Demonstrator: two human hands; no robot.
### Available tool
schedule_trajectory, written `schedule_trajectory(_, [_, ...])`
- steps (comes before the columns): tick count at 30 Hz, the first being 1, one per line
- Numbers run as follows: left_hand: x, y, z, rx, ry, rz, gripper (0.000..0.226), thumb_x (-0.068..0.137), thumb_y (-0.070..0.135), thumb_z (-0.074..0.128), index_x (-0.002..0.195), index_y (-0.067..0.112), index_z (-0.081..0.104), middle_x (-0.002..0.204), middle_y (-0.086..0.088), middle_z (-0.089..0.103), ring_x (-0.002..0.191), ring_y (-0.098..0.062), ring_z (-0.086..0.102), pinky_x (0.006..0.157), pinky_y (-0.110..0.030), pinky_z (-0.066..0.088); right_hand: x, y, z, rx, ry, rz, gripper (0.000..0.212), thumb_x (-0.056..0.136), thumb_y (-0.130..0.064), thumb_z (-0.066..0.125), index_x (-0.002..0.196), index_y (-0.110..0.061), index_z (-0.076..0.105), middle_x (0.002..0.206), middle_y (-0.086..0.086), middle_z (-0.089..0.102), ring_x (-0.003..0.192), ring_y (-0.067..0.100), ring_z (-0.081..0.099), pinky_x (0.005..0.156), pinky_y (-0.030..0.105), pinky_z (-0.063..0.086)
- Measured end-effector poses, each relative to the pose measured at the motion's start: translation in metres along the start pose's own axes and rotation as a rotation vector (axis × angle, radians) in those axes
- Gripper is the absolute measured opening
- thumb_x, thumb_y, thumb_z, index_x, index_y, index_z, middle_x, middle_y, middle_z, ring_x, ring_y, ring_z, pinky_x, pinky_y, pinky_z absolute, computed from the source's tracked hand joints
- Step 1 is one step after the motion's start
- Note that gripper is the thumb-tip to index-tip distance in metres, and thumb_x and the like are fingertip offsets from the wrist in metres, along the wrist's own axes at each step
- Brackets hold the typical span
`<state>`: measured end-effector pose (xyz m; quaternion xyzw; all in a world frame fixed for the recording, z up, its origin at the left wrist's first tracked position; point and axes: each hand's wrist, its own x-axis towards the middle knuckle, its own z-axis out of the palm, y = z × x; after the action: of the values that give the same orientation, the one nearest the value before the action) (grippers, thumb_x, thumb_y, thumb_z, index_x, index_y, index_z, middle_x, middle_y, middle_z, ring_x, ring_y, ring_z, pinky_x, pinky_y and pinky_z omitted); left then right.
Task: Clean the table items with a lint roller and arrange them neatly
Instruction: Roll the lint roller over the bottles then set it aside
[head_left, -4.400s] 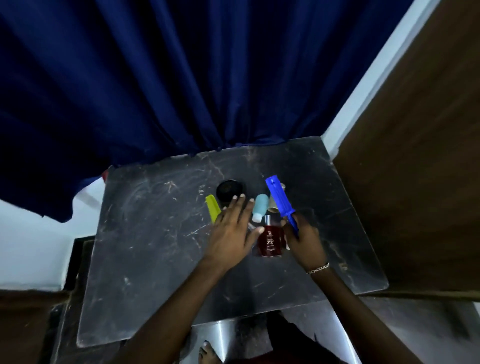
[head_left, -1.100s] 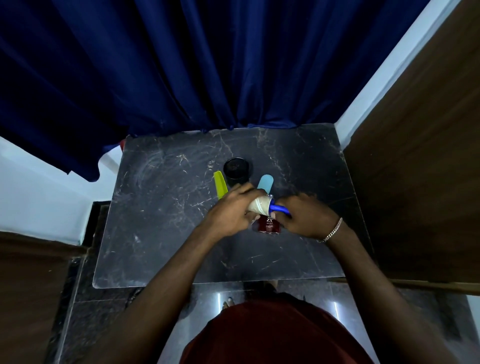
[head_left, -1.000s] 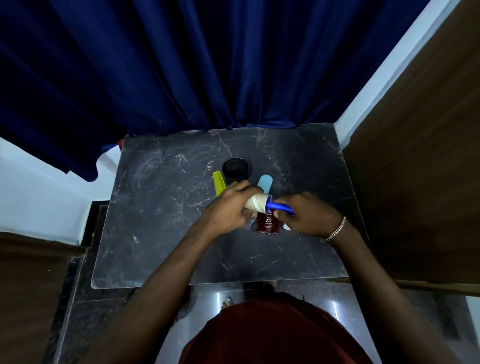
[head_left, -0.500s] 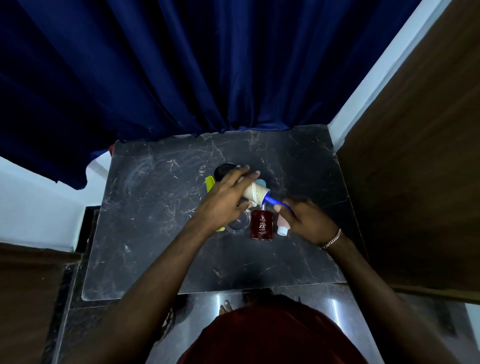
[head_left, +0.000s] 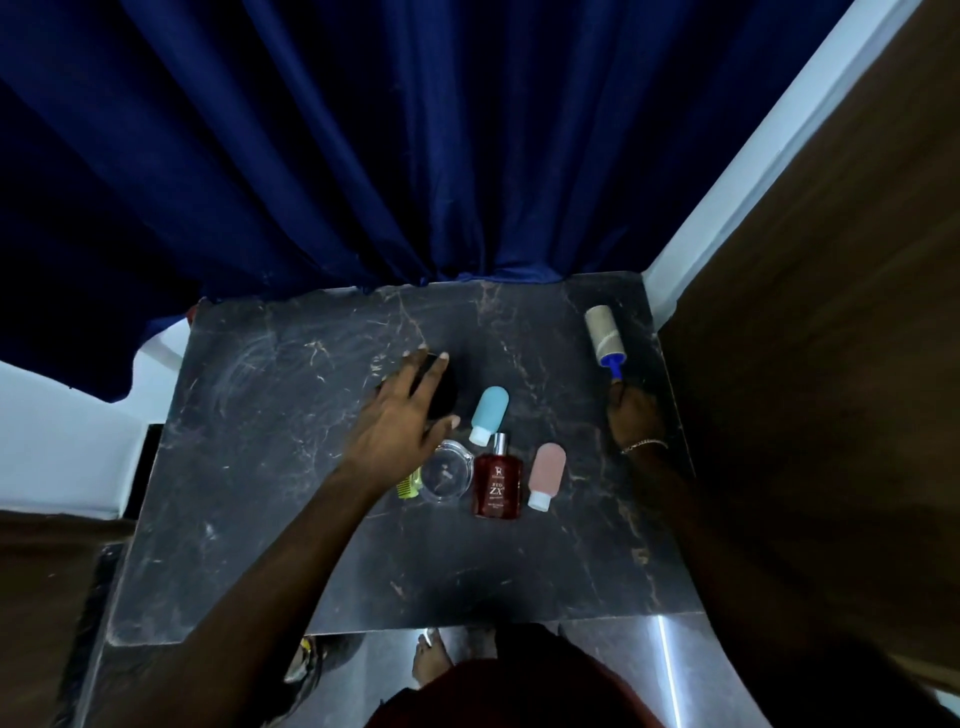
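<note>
- The right hand (head_left: 632, 415) is clamped on the blue handle of the lint roller (head_left: 602, 332), fingers curled round it. The roller's pale paper-wrapped head lies on the dark marble table (head_left: 260, 519) near its far right corner, pointing away from the person.
- The left hand (head_left: 397, 423) is spread, fingers straight and apart, over the round black jar (head_left: 445, 399) at the middle of the table. I cannot tell whether it presses on the jar.
- Just right of the jar lies a light blue squeeze bottle (head_left: 489, 414), its white cap towards the person.
- Nearer the person, in a row from left to right, are a yellow-green comb (head_left: 409, 487) partly hidden by the left wrist, a clear round plastic lid (head_left: 447, 477), a red glass perfume bottle (head_left: 496, 486) and a pink squeeze bottle (head_left: 546, 474).
- A thin bracelet (head_left: 644, 444) circles the right wrist.
- A navy curtain (head_left: 415, 156) hangs behind the table.
</note>
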<state>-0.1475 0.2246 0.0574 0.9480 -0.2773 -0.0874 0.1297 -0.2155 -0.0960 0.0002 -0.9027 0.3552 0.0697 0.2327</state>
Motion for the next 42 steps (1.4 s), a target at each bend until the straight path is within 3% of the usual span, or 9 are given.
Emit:
schedule_trajectory(2, [0.001, -0.003, 0.003, 0.009, -0.01, -0.012, 0.084, 0.095, 0.068, 0.04, 0.162, 0.03, 0.008, 0.17, -0.005, 0.008, 0.154, -0.03, 0.023, 0.122, -0.053, 0.031, 0.011, 0.001, -0.005, -0.087, 0.041, 0.016, 0.045, 0.11, -0.026, 0.029, 0.131, 0.005, 0.055, 0.119, 0.026, 0.067, 0.111, 0.039, 0.064, 0.093, 0.045, 0.046])
schedule_trajectory(8, [0.006, -0.003, 0.009, 0.062, -0.038, -0.063, 0.088, 0.091, 0.084, 0.012, 0.161, 0.035, -0.005, 0.171, -0.001, -0.013, 0.158, -0.024, -0.013, 0.125, -0.05, 0.002, 0.032, -0.008, 0.0, -0.197, 0.039, 0.035, 0.046, 0.11, -0.029, 0.031, 0.141, 0.004, 0.042, 0.121, 0.025, 0.067, 0.111, 0.041, 0.066, 0.09, 0.046, 0.051])
schedule_trajectory(13, [0.008, -0.002, 0.007, 0.069, -0.032, -0.102, 0.088, 0.091, 0.084, 0.012, 0.161, 0.034, -0.006, 0.17, -0.002, -0.015, 0.157, -0.024, -0.015, 0.128, -0.054, 0.004, 0.033, -0.025, 0.015, -0.223, -0.02, 0.039, 0.047, 0.111, -0.031, 0.028, 0.14, 0.001, 0.045, 0.122, 0.024, 0.067, 0.116, 0.041, 0.064, 0.096, 0.047, 0.05])
schedule_trajectory(31, [0.005, -0.016, 0.001, 0.046, 0.033, -0.176, 0.086, 0.094, 0.083, 0.015, 0.162, 0.033, -0.002, 0.171, -0.003, -0.002, 0.159, -0.023, -0.003, 0.126, -0.058, 0.017, 0.0, -0.095, 0.036, -0.591, -0.22, -0.431, 0.046, 0.111, -0.035, 0.016, 0.138, -0.008, 0.042, 0.125, 0.014, 0.069, 0.114, 0.031, 0.069, 0.093, 0.041, 0.055])
schedule_trajectory(37, [0.011, -0.012, 0.001, 0.043, -0.004, -0.178, 0.087, 0.092, 0.084, 0.014, 0.161, 0.033, -0.004, 0.171, -0.003, -0.004, 0.158, -0.023, -0.006, 0.126, -0.058, 0.014, 0.001, -0.098, 0.031, -0.609, -0.234, -0.46, 0.047, 0.111, -0.035, 0.016, 0.141, -0.008, 0.04, 0.125, 0.013, 0.069, 0.114, 0.03, 0.069, 0.094, 0.039, 0.055])
schedule_trajectory(42, [0.017, -0.01, 0.0, 0.042, -0.018, -0.165, 0.087, 0.092, 0.084, 0.011, 0.161, 0.033, -0.006, 0.171, -0.003, -0.008, 0.158, -0.023, -0.01, 0.127, -0.057, 0.011, 0.009, -0.093, 0.021, -0.576, -0.236, -0.371, 0.048, 0.112, -0.033, 0.016, 0.143, -0.005, 0.038, 0.129, 0.017, 0.066, 0.119, 0.034, 0.065, 0.098, 0.043, 0.051])
